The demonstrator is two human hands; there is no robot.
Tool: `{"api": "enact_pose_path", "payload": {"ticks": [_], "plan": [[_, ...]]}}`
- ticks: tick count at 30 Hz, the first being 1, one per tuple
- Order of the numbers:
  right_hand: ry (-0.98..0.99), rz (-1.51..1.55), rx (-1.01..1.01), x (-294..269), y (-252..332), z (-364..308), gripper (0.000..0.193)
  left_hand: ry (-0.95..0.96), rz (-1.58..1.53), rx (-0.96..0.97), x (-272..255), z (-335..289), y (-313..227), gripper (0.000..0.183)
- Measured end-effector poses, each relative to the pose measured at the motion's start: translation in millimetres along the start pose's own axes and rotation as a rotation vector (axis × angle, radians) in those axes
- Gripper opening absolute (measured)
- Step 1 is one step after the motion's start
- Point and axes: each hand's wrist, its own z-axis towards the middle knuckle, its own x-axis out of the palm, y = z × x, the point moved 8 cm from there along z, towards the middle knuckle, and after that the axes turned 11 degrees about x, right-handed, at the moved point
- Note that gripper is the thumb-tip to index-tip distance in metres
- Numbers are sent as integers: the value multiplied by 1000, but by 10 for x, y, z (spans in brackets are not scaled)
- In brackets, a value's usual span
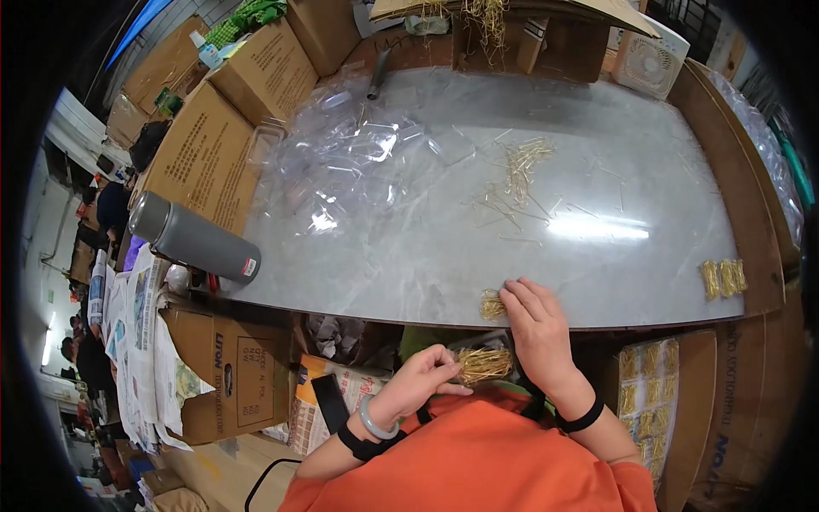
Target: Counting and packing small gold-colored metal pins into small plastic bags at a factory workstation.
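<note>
My left hand (425,372) is closed at the left side of a small clear plastic box (509,363), its fingers curled against the edge. Thin gold-coloured wire hooks (485,363) fill that box, which sits just below the table's front edge, close to my body. My right hand (537,328) reaches over the edge, fingers stretched out and lying on the tabletop. Just left of its fingertips rests a small bundle of gold hooks (492,305); its thumb is hidden. Farther back on the grey table (409,264) lies a loose scatter of gold hooks (525,175).
Clear plastic boxes (350,145) heap at the table's back left, near a grey bottle (196,237) lying tilted. Three gold bundles (723,279) lie at the right edge. A packed sheet of bundles (650,397) stands below. Cartons (205,154) and a white fan (650,61) border the table.
</note>
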Motion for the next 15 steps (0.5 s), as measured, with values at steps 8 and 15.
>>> {"api": "enact_pose_path", "payload": {"ticks": [8, 15], "plan": [[12, 5, 17, 6, 25, -43, 39, -83, -20, 15, -83, 120, 179, 9], [114, 33, -107, 24, 297, -440, 36, -70, -66, 143, 47, 154, 101, 9]]}}
